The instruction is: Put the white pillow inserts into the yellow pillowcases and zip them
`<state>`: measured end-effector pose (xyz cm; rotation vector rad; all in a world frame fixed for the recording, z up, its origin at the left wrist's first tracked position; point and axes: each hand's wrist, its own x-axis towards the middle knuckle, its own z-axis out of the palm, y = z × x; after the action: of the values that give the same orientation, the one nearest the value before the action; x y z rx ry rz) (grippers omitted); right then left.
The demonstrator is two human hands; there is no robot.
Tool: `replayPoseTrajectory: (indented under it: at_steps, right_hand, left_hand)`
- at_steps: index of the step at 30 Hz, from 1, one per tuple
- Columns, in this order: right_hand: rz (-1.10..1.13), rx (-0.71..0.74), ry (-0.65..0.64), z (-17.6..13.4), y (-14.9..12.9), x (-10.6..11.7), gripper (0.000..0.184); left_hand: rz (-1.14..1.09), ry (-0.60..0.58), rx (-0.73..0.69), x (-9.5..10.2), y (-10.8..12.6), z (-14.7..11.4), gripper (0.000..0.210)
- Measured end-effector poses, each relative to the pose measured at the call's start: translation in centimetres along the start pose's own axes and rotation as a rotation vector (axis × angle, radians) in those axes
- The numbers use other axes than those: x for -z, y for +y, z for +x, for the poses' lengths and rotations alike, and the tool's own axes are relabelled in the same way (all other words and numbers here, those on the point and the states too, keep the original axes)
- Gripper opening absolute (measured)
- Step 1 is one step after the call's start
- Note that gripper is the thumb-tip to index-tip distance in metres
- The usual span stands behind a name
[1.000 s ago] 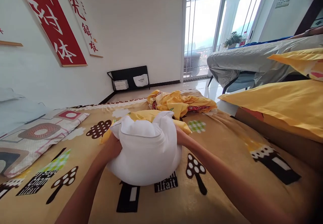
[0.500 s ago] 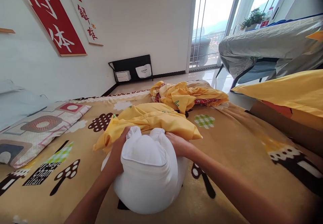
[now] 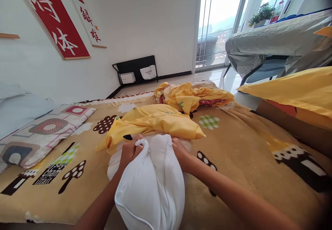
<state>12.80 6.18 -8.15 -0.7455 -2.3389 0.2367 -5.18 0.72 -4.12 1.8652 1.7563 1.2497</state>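
Observation:
A white pillow (image 3: 153, 188) with pale piping is bunched up between my arms, low in the middle of the view. My left hand (image 3: 131, 150) is closed on its far left corner. At the far right edge, my right hand (image 3: 180, 152) grips the pillow too, its fingertips partly hidden behind the white fabric. Just beyond both hands lies a crumpled yellow pillowcase (image 3: 153, 121), spread flat on the bed. More white fabric shows under my wrists, between the pillow and the yellow cloth.
A tan patterned blanket (image 3: 233, 161) covers the bed. Rumpled yellow bedding (image 3: 192, 97) lies near its far edge. A patterned pillow (image 3: 49, 128) rests at left, yellow cloth (image 3: 295, 92) at right. Beyond stand a covered table (image 3: 272, 40) and a black rack (image 3: 135, 67).
The white pillow has tipped toward me and stretched lower in the view, its opening folds narrowing. My hands have moved slightly down with it. The yellow cloths stay in place.

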Motion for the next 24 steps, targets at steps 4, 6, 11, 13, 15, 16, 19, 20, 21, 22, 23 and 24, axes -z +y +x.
replayPoseTrajectory:
  at_steps: [4,6,11,13,15,16,19,20,21,22,23,24]
  right_hand:
    - [-0.08,-0.007,-0.323,2.0,-1.1,0.9,0.012]
    - [-0.043,-0.008,-0.352,2.6,-1.7,1.1,0.006]
    - [0.132,-0.097,-0.282,2.6,-1.7,0.8,0.011]
    - [0.196,-0.16,-0.243,2.3,-1.4,0.7,0.015]
    - [0.228,-0.2,-0.232,1.9,-1.2,0.8,0.02]
    - [0.24,-0.216,-0.23,1.8,-1.2,0.8,0.022]
    - [0.276,-0.255,-0.23,1.5,-1.5,0.9,0.029]
    - [0.292,-0.271,-0.229,1.4,-1.6,0.9,0.029]
    - [0.305,-0.29,-0.227,1.2,-1.7,0.9,0.028]
    - [0.308,-0.312,-0.214,1.0,-1.9,1.0,0.027]
    - [0.296,-0.333,-0.179,0.7,-2.0,1.0,0.024]
    - [0.274,-0.352,-0.114,0.3,-2.2,1.1,0.021]
  left_hand:
    - [-0.208,-0.031,-0.026,-0.1,0.3,-0.2,0.041]
    - [-0.306,-0.108,-0.038,0.1,-0.2,-0.4,0.05]
    - [-0.328,-0.192,-0.059,0.4,-0.6,-0.4,0.048]
    - [-0.308,-0.199,-0.047,0.4,-0.2,-0.3,0.04]
    - [-0.283,-0.212,-0.038,0.4,0.3,-0.1,0.035]
    - [-0.271,-0.233,-0.039,0.4,0.5,0.0,0.033]
    - [-0.202,-0.338,-0.067,0.4,1.2,0.1,0.034]
    - [-0.175,-0.366,-0.082,0.4,1.4,0.1,0.035]
    - [-0.156,-0.379,-0.095,0.4,1.5,0.0,0.037]
    - [-0.152,-0.378,-0.101,0.3,1.6,-0.1,0.038]
    - [-0.163,-0.367,-0.096,0.2,1.7,-0.2,0.04]
    - [-0.187,-0.352,-0.082,0.1,1.7,-0.3,0.041]
